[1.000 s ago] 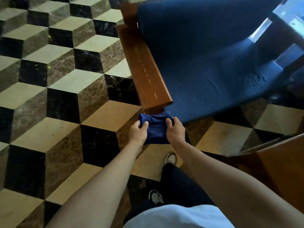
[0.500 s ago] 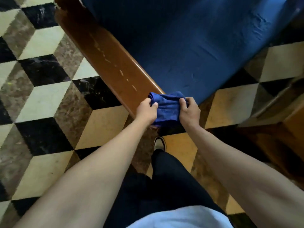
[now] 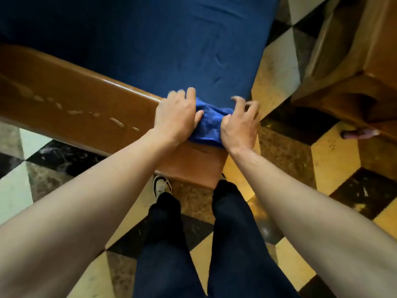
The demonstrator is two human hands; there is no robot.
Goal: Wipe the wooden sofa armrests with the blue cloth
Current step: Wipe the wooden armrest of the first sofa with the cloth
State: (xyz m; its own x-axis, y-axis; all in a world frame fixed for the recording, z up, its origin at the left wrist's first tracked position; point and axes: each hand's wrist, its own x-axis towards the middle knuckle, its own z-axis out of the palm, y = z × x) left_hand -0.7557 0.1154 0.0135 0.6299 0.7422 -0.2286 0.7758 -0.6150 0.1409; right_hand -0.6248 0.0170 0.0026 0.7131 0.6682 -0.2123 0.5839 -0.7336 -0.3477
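The left hand (image 3: 175, 118) presses flat and the right hand (image 3: 239, 124) pinches, both holding the bunched blue cloth (image 3: 208, 125) on the wooden armrest (image 3: 81, 108) end.

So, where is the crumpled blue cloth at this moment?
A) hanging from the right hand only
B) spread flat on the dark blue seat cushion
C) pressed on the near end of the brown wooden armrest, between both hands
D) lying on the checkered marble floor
C: the crumpled blue cloth sits on the near end of the brown wooden armrest, with the left hand and right hand on either side of it.
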